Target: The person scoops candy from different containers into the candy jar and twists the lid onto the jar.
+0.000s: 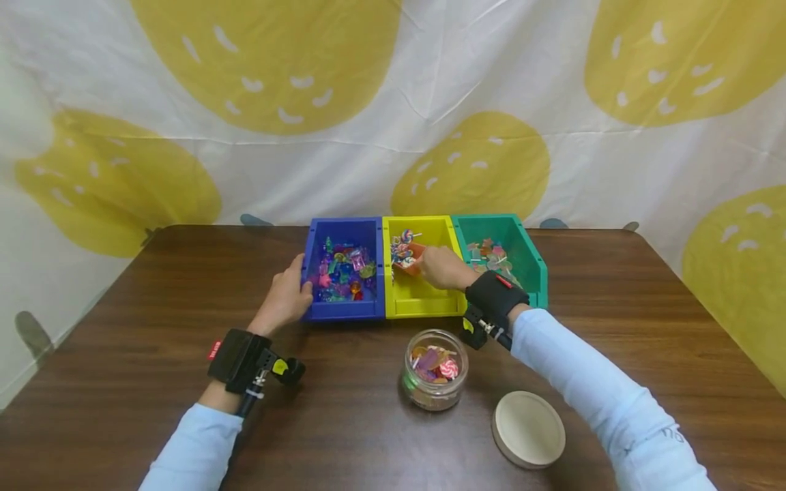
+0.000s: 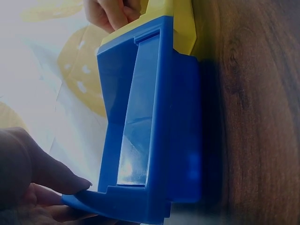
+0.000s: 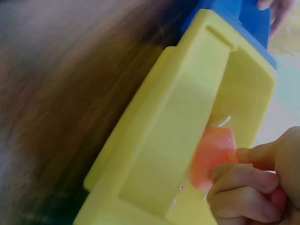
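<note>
Carefully now: one scoop at work in the yellow bin

Any sudden turn of the right hand [image 1: 443, 267], I'd judge, could shed sweets over the wall of the yellow bin [image 1: 425, 308]; its fingers are curled round the handle of the orange scoop [image 3: 213, 152], which sits inside that bin, among the swirl lollipops [image 1: 402, 256] towards its left side. A hard push there might also slide the bins, were the left hand [image 1: 282, 296] to slacken — its thumb and fingers grip the outer edge of the blue bin [image 1: 344, 312], directly left of the yellow bin. The glass jar [image 1: 432, 399] stands uncovered just in front of the yellow bin, near the right wrist, so a low swing back could knock it and scatter its mixed pieces [image 1: 432, 363].

As for the count: three bins, with the green bin [image 1: 539, 276] directly right of the yellow bin; one scoop; one jar; one pale lid [image 1: 528, 429], lying on the table [image 1: 184, 300] in front of the yellow bin and to its right, beyond the jar; two hands. Lollipops, gem-like pieces [image 1: 344, 269] and the green bin's small shapes [image 1: 491, 256] overlap — too jumbled to number.
</note>
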{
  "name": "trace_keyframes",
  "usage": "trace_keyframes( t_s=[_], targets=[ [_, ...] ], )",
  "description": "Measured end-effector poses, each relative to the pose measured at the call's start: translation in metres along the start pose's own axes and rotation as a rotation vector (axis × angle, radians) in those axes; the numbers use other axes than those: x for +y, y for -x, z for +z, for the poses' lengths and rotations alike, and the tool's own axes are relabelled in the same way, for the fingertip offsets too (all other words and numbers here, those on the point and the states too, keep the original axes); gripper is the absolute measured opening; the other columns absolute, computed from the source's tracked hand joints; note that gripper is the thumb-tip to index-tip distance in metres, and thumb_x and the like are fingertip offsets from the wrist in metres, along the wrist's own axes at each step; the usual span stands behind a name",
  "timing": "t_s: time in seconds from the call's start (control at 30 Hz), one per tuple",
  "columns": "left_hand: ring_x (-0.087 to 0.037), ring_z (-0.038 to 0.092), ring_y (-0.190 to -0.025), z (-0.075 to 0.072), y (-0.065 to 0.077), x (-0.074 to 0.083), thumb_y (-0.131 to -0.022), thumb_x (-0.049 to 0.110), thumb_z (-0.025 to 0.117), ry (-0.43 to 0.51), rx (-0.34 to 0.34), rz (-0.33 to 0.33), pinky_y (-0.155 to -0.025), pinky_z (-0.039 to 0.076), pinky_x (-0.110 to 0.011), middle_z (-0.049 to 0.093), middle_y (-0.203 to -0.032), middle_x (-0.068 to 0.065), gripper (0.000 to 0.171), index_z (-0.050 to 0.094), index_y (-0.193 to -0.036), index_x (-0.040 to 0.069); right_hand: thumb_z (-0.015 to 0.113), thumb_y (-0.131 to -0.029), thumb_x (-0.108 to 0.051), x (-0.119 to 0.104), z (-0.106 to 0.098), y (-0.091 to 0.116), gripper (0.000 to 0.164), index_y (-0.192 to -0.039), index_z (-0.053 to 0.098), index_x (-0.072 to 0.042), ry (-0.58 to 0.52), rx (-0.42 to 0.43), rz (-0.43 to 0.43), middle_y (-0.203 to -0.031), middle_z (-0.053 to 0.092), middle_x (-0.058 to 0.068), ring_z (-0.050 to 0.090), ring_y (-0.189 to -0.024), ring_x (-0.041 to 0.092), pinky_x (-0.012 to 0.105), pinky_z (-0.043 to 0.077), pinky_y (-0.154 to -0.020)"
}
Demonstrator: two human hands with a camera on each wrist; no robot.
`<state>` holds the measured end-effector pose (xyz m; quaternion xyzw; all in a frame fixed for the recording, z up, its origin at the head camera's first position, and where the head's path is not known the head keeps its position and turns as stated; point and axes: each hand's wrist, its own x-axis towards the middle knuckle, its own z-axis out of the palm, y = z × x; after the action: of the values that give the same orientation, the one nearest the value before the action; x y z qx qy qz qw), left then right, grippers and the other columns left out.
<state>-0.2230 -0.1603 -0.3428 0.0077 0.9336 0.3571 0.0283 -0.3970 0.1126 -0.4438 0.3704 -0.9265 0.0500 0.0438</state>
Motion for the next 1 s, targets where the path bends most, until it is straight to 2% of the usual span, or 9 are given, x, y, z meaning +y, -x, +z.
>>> trace_keyframes(
  t_s=[0.03, 0.1, 0.2, 0.27, 0.5, 0.57, 0.8, 0.87, 1.0],
  targets=[
    [-0.041, 0.030, -0.124, 0.000, 0.000, 0.000, -0.094, 0.003, 0.034, 0.002, -0.003, -0.003, -0.099, 0.029, -0.051, 0.024, -0.137, -0.032, 0.053, 0.008, -0.139, -0.008, 0.045, -0.088, -0.013, 0.021, 0.024, -0.013, 0.026, -0.083, 0.070, -0.013, 0.004, -0.001, 0.014, -0.069, 0.059, 0.006, 0.044, -0.047, 0.015, 0.026, 0.035, -0.039],
    [-0.041, 0.030, -0.125, 0.000, 0.000, 0.001, -0.094, 0.004, 0.034, 0.007, -0.010, -0.011, -0.099, 0.029, -0.051, 0.024, -0.138, -0.032, 0.054, 0.007, -0.139, -0.007, 0.040, -0.092, -0.019, 0.037, 0.042, -0.023, 0.030, -0.080, 0.067, -0.016, -0.018, -0.045, 0.077, -0.060, 0.052, 0.002, 0.043, -0.045, 0.015, 0.027, 0.034, -0.038],
    [-0.041, 0.030, -0.125, -0.001, 0.000, 0.002, -0.094, 0.004, 0.034, 0.009, -0.014, -0.013, -0.099, 0.029, -0.051, 0.024, -0.137, -0.032, 0.054, 0.007, -0.139, -0.007, 0.034, -0.095, -0.023, 0.034, 0.040, -0.024, 0.034, -0.082, 0.065, -0.014, -0.001, -0.084, 0.105, -0.058, 0.046, 0.002, 0.041, -0.043, 0.015, 0.025, 0.033, -0.037],
    [-0.042, 0.030, -0.124, -0.001, 0.000, 0.002, -0.094, 0.004, 0.034, 0.007, -0.016, -0.014, -0.099, 0.029, -0.051, 0.024, -0.137, -0.032, 0.054, 0.007, -0.139, -0.007, 0.039, -0.093, -0.022, 0.023, 0.030, -0.019, 0.029, -0.080, 0.065, -0.014, 0.026, -0.063, 0.105, -0.059, 0.048, 0.002, 0.041, -0.043, 0.014, 0.024, 0.034, -0.036],
    [-0.041, 0.031, -0.124, -0.002, 0.000, 0.002, -0.094, 0.004, 0.034, -0.005, -0.020, -0.009, -0.099, 0.030, -0.051, 0.024, -0.137, -0.033, 0.054, 0.006, -0.139, -0.007, 0.051, -0.081, -0.013, -0.007, 0.012, 0.002, 0.017, -0.067, 0.061, -0.016, 0.161, 0.095, -0.064, -0.063, 0.052, 0.001, 0.044, -0.045, 0.015, 0.024, 0.036, -0.036],
    [-0.041, 0.031, -0.124, -0.002, 0.000, 0.001, -0.094, 0.004, 0.034, -0.005, -0.019, -0.005, -0.099, 0.030, -0.051, 0.024, -0.137, -0.033, 0.054, 0.006, -0.139, -0.007, 0.052, -0.084, -0.014, -0.015, 0.007, 0.006, 0.017, -0.072, 0.063, -0.012, 0.140, 0.063, -0.041, -0.064, 0.056, 0.005, 0.050, -0.048, 0.019, 0.027, 0.042, -0.041],
    [-0.041, 0.032, -0.123, -0.001, 0.000, 0.000, -0.094, 0.004, 0.034, -0.005, -0.019, -0.002, -0.098, 0.030, -0.051, 0.025, -0.137, -0.032, 0.054, 0.006, -0.139, -0.007, 0.056, -0.077, -0.016, 0.021, 0.055, -0.002, 0.016, -0.063, 0.049, -0.018, 0.149, 0.212, -0.082, -0.053, 0.044, -0.003, 0.042, -0.044, 0.012, 0.026, 0.036, -0.040],
    [-0.041, 0.032, -0.123, -0.001, 0.000, 0.000, -0.094, 0.004, 0.034, -0.003, -0.018, -0.003, -0.098, 0.031, -0.051, 0.025, -0.137, -0.032, 0.054, 0.007, -0.139, -0.007, 0.054, -0.079, -0.017, 0.014, 0.046, 0.003, 0.018, -0.062, 0.047, -0.017, 0.129, 0.217, -0.070, -0.054, 0.042, -0.003, 0.041, -0.043, 0.011, 0.025, 0.035, -0.040],
    [-0.041, 0.034, -0.122, -0.002, 0.000, 0.001, -0.094, 0.004, 0.034, -0.004, -0.019, -0.004, -0.097, 0.032, -0.051, 0.026, -0.136, -0.032, 0.053, 0.007, -0.139, -0.006, 0.050, -0.083, -0.007, -0.043, -0.027, 0.035, 0.014, -0.070, 0.052, -0.008, -0.081, 0.115, 0.069, -0.062, 0.049, 0.008, 0.046, -0.048, 0.017, 0.026, 0.038, -0.043]
  ],
)
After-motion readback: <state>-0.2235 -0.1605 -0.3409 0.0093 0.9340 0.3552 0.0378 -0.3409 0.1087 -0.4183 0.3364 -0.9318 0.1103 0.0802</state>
